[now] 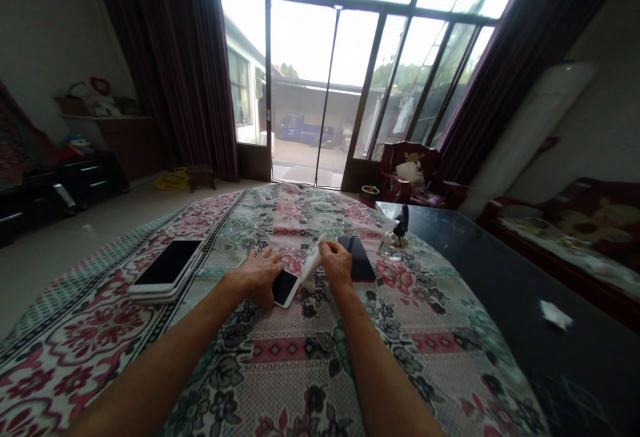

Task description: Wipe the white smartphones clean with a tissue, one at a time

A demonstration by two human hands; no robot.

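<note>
At the far left we note a dark, glossy cabinet [93, 173] with pale metallic handles, then a deep purple curtain [183, 57] hanging in heavy vertical folds. Nearer, we record a stack of tablets [166, 269]: flat rounded rectangles with white edges, the uppermost showing a smooth black screen. It rests on a woven-looking tablecloth [295, 373] patterned with red and grey-green flowers, lozenge bands and, at left, a dark-edged border.

We find the left hand [259, 275] palm down, fingers extended and somewhat spread, lying over the left edge of a white phone [286, 288]; we see no grip closed around it. The phone lies flat on the cloth between the hands, slightly turned, with a glossy dark screen and pale rim.

Next we observe a thin, soft, creased white tissue [312, 266] hanging beside the phone's upper right corner, pinched between the thumb and bent fingers of the right hand [338, 265]. Just beyond that hand lies a dark tablet [361, 265], reflective, with a reddish lower edge.

Further right we list a dark figurine [401, 220] on a pale base, a polished black table [475, 257] and, on it, a crumpled white scrap [556, 315].
</note>
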